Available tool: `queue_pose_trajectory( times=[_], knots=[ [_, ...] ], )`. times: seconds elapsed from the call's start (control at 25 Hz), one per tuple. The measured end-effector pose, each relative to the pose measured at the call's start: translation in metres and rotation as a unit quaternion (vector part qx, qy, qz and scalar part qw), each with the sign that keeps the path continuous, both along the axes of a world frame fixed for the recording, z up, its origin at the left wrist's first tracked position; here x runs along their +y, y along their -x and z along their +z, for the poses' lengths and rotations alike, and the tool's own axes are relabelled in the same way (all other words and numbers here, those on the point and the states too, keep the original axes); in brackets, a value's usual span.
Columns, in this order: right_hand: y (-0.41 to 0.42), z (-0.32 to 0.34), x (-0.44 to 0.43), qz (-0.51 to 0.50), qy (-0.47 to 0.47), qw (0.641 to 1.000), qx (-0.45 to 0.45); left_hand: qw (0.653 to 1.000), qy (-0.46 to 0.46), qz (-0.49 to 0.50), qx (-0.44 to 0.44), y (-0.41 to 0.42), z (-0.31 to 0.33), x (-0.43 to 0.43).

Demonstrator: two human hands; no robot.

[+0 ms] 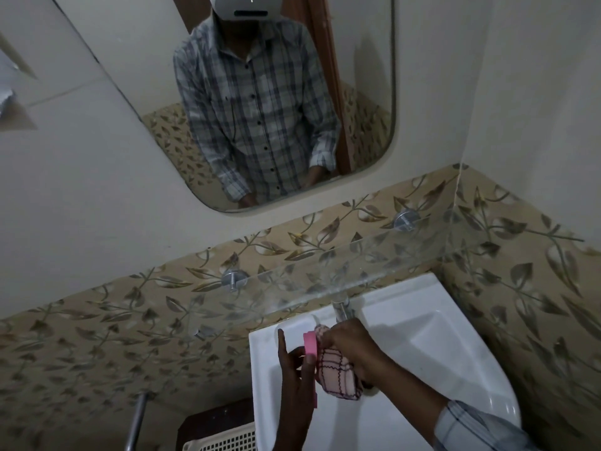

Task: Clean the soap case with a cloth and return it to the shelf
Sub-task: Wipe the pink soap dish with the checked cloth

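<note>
The pink plastic soap case [309, 345] is held on edge over the white ceramic basin [422, 336], just below the glass wall shelf [374, 271]. The left hand [294, 375] pinches it, fingers curled on its rim with the forefinger stretched upward. The right hand [353, 348] is bunched around a pink checked cloth [338, 372], pressing it against the case's side. The wiping step looks to be in hand. Next, I judge, the case needs turning to reach its other faces, then lifting up onto the shelf, clear of the chrome tap [341, 309].
</note>
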State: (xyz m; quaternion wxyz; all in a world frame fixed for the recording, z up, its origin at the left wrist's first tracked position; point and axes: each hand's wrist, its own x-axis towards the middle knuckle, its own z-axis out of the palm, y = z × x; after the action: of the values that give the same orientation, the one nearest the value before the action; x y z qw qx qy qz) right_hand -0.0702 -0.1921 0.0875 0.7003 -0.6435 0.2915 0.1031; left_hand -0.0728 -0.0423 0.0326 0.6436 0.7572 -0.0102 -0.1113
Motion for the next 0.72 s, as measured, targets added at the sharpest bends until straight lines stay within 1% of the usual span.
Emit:
queue_pose_trajectory(
  times=[0.04, 0.08, 0.12, 0.16, 0.2, 0.24, 0.28, 0.32, 0.36, 0.4, 0.44, 0.48, 0.52, 0.56, 0.64, 0.72],
  knots=[
    [0.003, 0.005, 0.000, -0.014, -0.060, 0.998, -0.013, 0.999, -0.034, -0.025, -0.026, -0.001, 0.000, 0.002],
    [0.005, 0.008, 0.000, -0.005, -0.084, 0.996, -0.024, 0.995, -0.065, -0.053, -0.053, -0.002, -0.001, 0.005],
    [0.005, 0.008, -0.001, 0.029, -0.036, 0.998, -0.031, 0.990, -0.089, -0.078, -0.079, -0.001, -0.002, 0.006],
    [0.006, 0.008, -0.002, 0.059, 0.036, 0.997, -0.037, 0.985, -0.102, -0.098, -0.097, 0.000, -0.003, 0.007],
    [0.006, 0.008, -0.002, 0.074, 0.104, 0.991, -0.041, 0.983, -0.099, -0.113, -0.106, 0.000, -0.002, 0.007],
    [0.006, 0.008, -0.001, 0.078, 0.148, 0.985, -0.049, 0.984, -0.082, -0.120, -0.104, -0.001, 0.000, 0.006],
    [0.005, 0.007, -0.001, 0.079, 0.189, 0.977, -0.055, 0.990, -0.057, -0.104, -0.082, 0.001, 0.004, 0.003],
    [0.006, 0.007, 0.002, 0.081, 0.239, 0.965, -0.064, 0.998, -0.023, -0.058, -0.032, 0.001, 0.004, 0.001],
    [0.008, 0.005, 0.006, 0.088, 0.290, 0.950, -0.079, 0.998, 0.020, 0.004, 0.052, 0.000, 0.003, 0.001],
    [0.012, 0.001, 0.011, 0.092, 0.323, 0.936, -0.103, 0.982, 0.064, 0.061, 0.168, -0.004, 0.004, 0.003],
    [0.017, -0.002, 0.015, 0.097, 0.342, 0.924, -0.138, 0.942, 0.111, 0.081, 0.307, -0.010, 0.008, 0.005],
    [0.024, -0.006, 0.019, 0.115, 0.358, 0.909, -0.179, 0.884, 0.162, 0.066, 0.433, -0.015, 0.011, 0.009],
    [0.031, -0.010, 0.023, 0.140, 0.377, 0.887, -0.228, 0.834, 0.208, 0.034, 0.511, -0.018, 0.017, 0.012],
    [0.037, -0.014, 0.026, 0.165, 0.406, 0.856, -0.274, 0.807, 0.239, 0.007, 0.541, -0.021, 0.022, 0.015],
    [0.049, -0.024, 0.034, 0.171, 0.466, 0.795, -0.348, 0.798, 0.268, -0.011, 0.539, -0.027, 0.028, 0.020],
    [0.058, -0.030, 0.042, 0.178, 0.450, 0.781, -0.395, 0.794, 0.288, -0.018, 0.535, -0.028, 0.030, 0.024]
  ],
)
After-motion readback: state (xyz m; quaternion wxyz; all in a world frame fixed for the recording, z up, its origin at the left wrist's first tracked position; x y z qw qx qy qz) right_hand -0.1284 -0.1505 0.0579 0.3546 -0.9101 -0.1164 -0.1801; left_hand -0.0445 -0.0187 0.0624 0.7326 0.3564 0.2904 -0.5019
